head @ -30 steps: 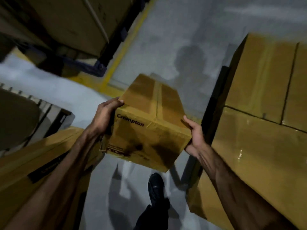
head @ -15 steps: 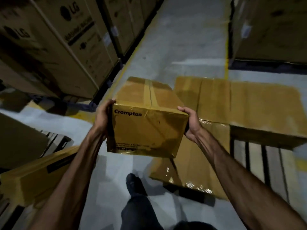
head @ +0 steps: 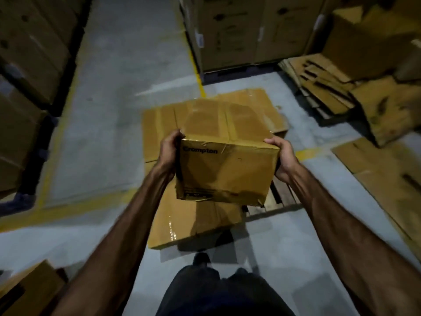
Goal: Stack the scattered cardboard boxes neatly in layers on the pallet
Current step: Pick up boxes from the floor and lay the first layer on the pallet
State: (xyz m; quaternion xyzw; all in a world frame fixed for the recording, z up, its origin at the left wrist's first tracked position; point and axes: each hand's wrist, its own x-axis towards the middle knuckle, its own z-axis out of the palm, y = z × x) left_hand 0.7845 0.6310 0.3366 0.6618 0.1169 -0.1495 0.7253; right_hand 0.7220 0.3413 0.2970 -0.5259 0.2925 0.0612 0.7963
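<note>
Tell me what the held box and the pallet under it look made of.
Box: brown cardboard with a glossy look, probably clear tape or film, given the sheen and the seam strip on top. Pallet: probably bare wood, showing pale slats with dark gaps.

Held box (head: 225, 165) above boxes (head: 182, 215) on pallet (head: 282, 197); flattened cardboard (head: 323, 87) behind, right.

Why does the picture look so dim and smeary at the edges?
Head view: dim light, dark shadows on the carried box held by left hand and right hand; motion blur smears the side stacks; glare glints on the tape of the pallet boxes.
</note>
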